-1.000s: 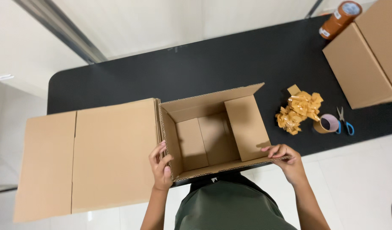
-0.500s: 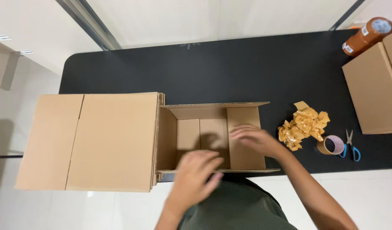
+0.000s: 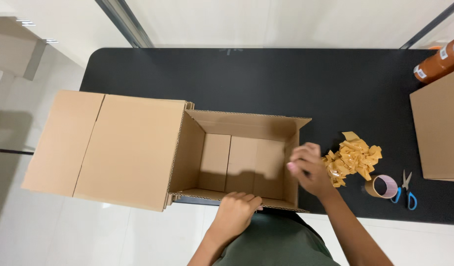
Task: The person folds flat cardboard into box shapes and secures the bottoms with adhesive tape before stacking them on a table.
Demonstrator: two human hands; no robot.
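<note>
**A:** Where does the open cardboard box (image 3: 241,160) sit?

**B:** On the near edge of the black bench (image 3: 266,83), mouth up, with its near wall about level with the bench edge. A stack of flattened cartons (image 3: 113,145) lies against its left side and hangs well out over the floor.

**A:** And the hands?

**B:** The left hand (image 3: 235,213) has its grip curled over the near wall, fingers folded onto the rim. The right hand (image 3: 308,167) is at the right wall near the top corner, fingers half bent, touching the cardboard; I cannot tell whether it really pinches the wall or only rests there.

**A:** What could go wrong?

**B:** I'd judge the overhang the main worry. A push leftward on the box could shove the flat stack further off the bench and tip it to the floor. A pull toward the body could drag the box itself over the edge.

**A:** Anything on the right?

**B:** The heap of crumpled brown tape (image 3: 352,157) lies just beside the right hand, with a tape roll (image 3: 381,186) and blue-handled scissors (image 3: 404,189) near. A sweeping wrist could scatter the scraps or knock the scissors off.
</note>
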